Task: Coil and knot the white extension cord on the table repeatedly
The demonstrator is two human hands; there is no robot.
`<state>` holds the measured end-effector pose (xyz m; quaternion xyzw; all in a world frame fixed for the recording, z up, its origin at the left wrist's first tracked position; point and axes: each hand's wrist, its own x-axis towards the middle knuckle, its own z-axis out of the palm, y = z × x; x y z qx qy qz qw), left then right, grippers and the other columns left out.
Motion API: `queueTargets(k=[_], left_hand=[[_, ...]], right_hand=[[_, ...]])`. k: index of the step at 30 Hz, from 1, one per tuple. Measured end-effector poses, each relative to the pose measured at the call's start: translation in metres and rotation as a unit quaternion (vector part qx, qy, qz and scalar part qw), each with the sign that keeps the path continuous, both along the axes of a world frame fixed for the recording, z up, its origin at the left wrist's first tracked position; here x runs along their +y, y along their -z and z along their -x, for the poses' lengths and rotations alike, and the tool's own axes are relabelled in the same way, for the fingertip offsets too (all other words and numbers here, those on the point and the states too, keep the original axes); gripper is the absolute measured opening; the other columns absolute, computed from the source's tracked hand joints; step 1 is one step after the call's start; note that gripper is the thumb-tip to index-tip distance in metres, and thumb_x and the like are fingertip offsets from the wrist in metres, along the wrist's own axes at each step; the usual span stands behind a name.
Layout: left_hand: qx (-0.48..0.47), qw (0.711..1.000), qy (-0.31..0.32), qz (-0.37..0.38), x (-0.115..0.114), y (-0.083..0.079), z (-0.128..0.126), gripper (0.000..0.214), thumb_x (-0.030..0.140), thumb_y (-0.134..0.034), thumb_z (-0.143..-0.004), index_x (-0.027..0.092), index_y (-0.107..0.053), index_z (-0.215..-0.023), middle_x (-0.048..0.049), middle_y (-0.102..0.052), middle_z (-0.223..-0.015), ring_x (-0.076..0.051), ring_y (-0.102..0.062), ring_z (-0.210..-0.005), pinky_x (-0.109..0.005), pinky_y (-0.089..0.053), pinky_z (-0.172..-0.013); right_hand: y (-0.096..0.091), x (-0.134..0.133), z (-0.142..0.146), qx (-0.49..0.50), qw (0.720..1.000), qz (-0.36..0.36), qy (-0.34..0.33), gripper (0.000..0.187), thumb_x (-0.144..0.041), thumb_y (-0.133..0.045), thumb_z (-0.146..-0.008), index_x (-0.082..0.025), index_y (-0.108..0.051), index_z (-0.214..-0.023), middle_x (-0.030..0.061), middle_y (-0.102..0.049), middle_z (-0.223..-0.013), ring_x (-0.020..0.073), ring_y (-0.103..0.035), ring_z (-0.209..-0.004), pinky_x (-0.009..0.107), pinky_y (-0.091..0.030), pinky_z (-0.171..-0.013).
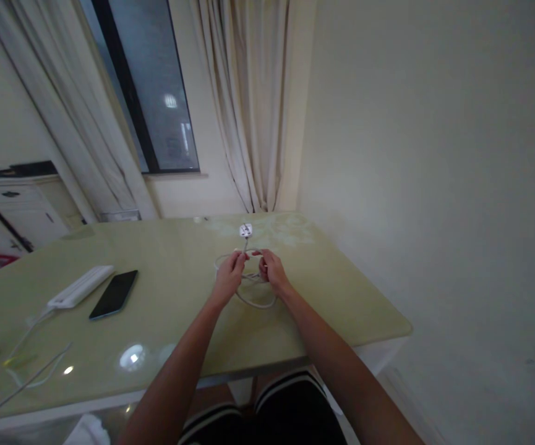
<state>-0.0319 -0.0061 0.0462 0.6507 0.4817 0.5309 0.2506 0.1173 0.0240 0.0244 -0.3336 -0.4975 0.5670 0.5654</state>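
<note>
A white charger cable (254, 301) lies in loose loops on the pale green glass table (179, 296), running up to a small white plug adapter (245, 230) just beyond my hands. My left hand (231, 272) pinches the cable on the left side of the loops, fingers closed round it. My right hand (270, 270) grips the cable close beside it, fingers curled. Both hands rest low over the table near its far right part.
A white power strip (81, 286) and a black phone (114, 294) lie on the table's left. Thin white cords (30, 371) trail at the near left edge. A white cabinet (12, 210), a window and curtains stand behind; a bare wall is close on the right.
</note>
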Motion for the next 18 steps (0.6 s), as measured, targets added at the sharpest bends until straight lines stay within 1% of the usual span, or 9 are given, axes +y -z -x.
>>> queueTargets(k=[2,4,6,8,10,11,14,18], left_hand=[[0.049,0.999,0.003,-0.011,0.007,-0.002,-0.003,0.035,0.049,-0.051,-0.091,0.020,-0.071,-0.086,-0.0021,-0.063,-0.071,-0.017,-0.056,-0.067,-0.027,-0.041,-0.060],[0.054,0.998,0.016,0.013,0.011,-0.001,-0.006,0.036,0.050,-0.055,-0.087,0.019,-0.072,-0.082,-0.0045,-0.067,-0.075,-0.018,-0.059,-0.071,-0.028,-0.042,-0.062],[0.015,0.997,0.029,0.077,0.012,0.003,-0.008,0.042,0.055,-0.057,-0.084,0.017,-0.073,-0.082,-0.0033,-0.064,-0.071,-0.015,-0.054,-0.061,-0.026,-0.038,-0.054],[-0.044,0.987,0.041,0.152,0.011,0.007,-0.009,0.049,0.062,-0.061,-0.080,0.015,-0.073,-0.084,-0.0003,-0.058,-0.066,-0.011,-0.045,-0.049,-0.024,-0.030,-0.046],[-0.103,0.971,0.053,0.208,0.012,0.011,-0.010,0.056,0.067,-0.068,-0.073,0.013,-0.073,-0.086,0.0027,-0.053,-0.061,-0.008,-0.039,-0.043,-0.022,-0.022,-0.041],[-0.131,0.964,0.055,0.223,0.012,0.012,-0.010,0.057,0.068,-0.072,-0.068,0.013,-0.072,-0.086,0.0038,-0.051,-0.059,-0.007,-0.038,-0.041,-0.021,-0.020,-0.040],[-0.200,0.951,0.030,0.234,0.018,0.013,-0.014,0.057,0.067,-0.079,-0.061,0.014,-0.069,-0.082,0.0062,-0.046,-0.050,-0.007,-0.037,-0.039,-0.020,-0.018,-0.039],[-0.244,0.947,-0.017,0.209,0.027,0.013,-0.021,0.057,0.070,-0.077,-0.063,0.016,-0.064,-0.073,0.0068,-0.043,-0.045,-0.007,-0.036,-0.037,-0.018,-0.018,-0.039]], right_hand=[[0.004,0.000,0.000,-0.052,0.998,-0.030,-0.007,0.050,-0.070,-0.055,-0.085,-0.021,-0.064,-0.090,-0.0070,-0.042,-0.056,0.0073,-0.030,-0.042,0.020,-0.021,-0.039],[0.009,0.001,-0.002,-0.094,0.994,-0.063,-0.009,0.052,-0.072,-0.052,-0.087,-0.021,-0.061,-0.082,-0.0055,-0.044,-0.056,0.0086,-0.034,-0.045,0.021,-0.024,-0.042],[0.014,0.003,-0.005,-0.126,0.987,-0.096,-0.001,0.053,-0.072,-0.048,-0.089,-0.022,-0.055,-0.075,-0.0048,-0.043,-0.056,0.0099,-0.035,-0.048,0.022,-0.026,-0.045],[0.018,0.006,-0.009,-0.155,0.980,-0.125,0.015,0.052,-0.071,-0.047,-0.091,-0.022,-0.053,-0.074,-0.0043,-0.043,-0.058,0.0110,-0.037,-0.052,0.022,-0.029,-0.049],[0.020,0.008,-0.012,-0.190,0.970,-0.150,0.030,0.051,-0.069,-0.045,-0.093,-0.022,-0.055,-0.076,-0.0034,-0.047,-0.061,0.0120,-0.040,-0.056,0.022,-0.032,-0.054],[0.021,0.009,-0.014,-0.206,0.964,-0.162,0.037,0.051,-0.068,-0.044,-0.094,-0.022,-0.056,-0.077,-0.0028,-0.048,-0.062,0.0125,-0.042,-0.058,0.023,-0.034,-0.057],[0.022,0.010,-0.013,-0.250,0.947,-0.197,0.045,0.050,-0.062,-0.041,-0.097,-0.020,-0.063,-0.081,-0.0015,-0.053,-0.067,0.0136,-0.048,-0.064,0.024,-0.038,-0.065],[0.025,0.011,-0.008,-0.288,0.933,-0.210,0.049,0.049,-0.053,-0.038,-0.102,-0.018,-0.072,-0.101,-0.0013,-0.055,-0.067,0.0144,-0.053,-0.065,0.025,-0.039,-0.068]])
